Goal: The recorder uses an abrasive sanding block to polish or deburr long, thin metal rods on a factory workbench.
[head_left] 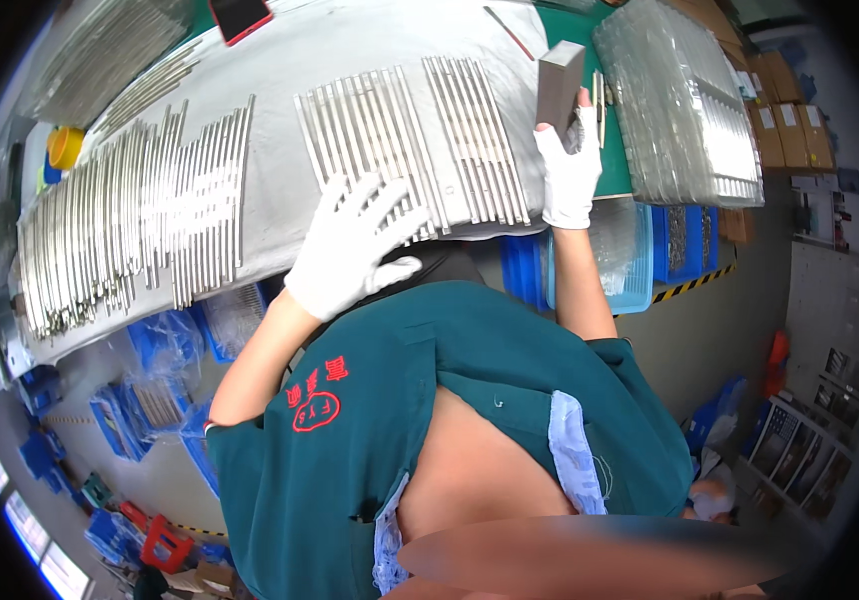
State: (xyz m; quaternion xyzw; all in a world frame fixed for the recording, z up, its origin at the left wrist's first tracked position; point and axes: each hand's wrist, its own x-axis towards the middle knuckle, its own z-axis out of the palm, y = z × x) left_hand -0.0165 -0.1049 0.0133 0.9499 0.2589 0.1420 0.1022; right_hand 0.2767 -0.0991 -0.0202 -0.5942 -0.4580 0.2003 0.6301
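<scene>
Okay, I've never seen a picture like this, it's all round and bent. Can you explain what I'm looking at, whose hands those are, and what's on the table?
This is one view from a wide fisheye camera worn on a person's head, looking down, so straight edges curve near the rim. The two white-gloved hands are the wearer's own. The left hand lies spread open on a row of thin metal rods at the table's near edge. The right hand holds a grey rectangular block upright. The rods lie side by side in groups on a white cloth over the table. Clear plastic-wrapped packs are stacked to the right, and blue bins sit below.
</scene>
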